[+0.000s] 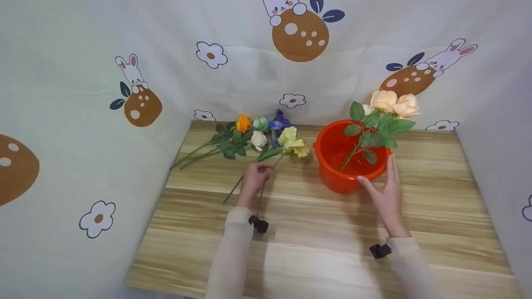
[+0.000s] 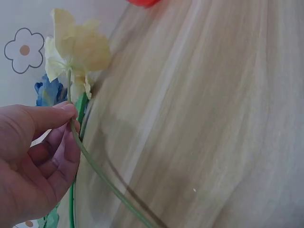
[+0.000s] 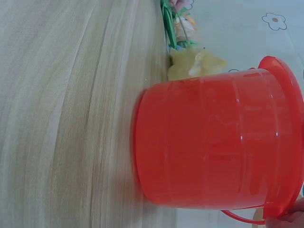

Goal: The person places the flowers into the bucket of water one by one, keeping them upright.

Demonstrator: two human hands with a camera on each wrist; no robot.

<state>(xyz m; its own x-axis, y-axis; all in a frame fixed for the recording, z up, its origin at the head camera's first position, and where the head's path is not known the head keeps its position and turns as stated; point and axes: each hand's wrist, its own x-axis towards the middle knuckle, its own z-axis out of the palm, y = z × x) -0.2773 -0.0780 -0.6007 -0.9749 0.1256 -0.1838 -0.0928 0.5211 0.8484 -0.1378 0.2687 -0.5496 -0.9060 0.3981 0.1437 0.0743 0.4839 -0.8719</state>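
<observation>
My left hand [image 1: 254, 179] pinches the thin green stem of a yellow flower [image 2: 78, 47] between thumb and fingertips. The stem runs down past the hand, its bloom above the fingers. A red bucket [image 1: 338, 182] stands upright on the table to the right. My right hand [image 1: 387, 197] rests against its right front, fingers straight along the outside and thumb at the rim. Inside the bucket leans a green-leaved stem with peach roses [image 1: 395, 104]. In the right wrist view, only part of the right hand [image 3: 287, 221] shows at the bucket's rim.
Left of the bucket lie an orange flower [image 1: 243, 123], a pale pink flower [image 1: 258, 140], a light green flower [image 1: 260, 123] and a blue flower [image 1: 279, 121]. A printed cloth [image 1: 249, 79] hangs behind the wooden table [image 1: 311, 249].
</observation>
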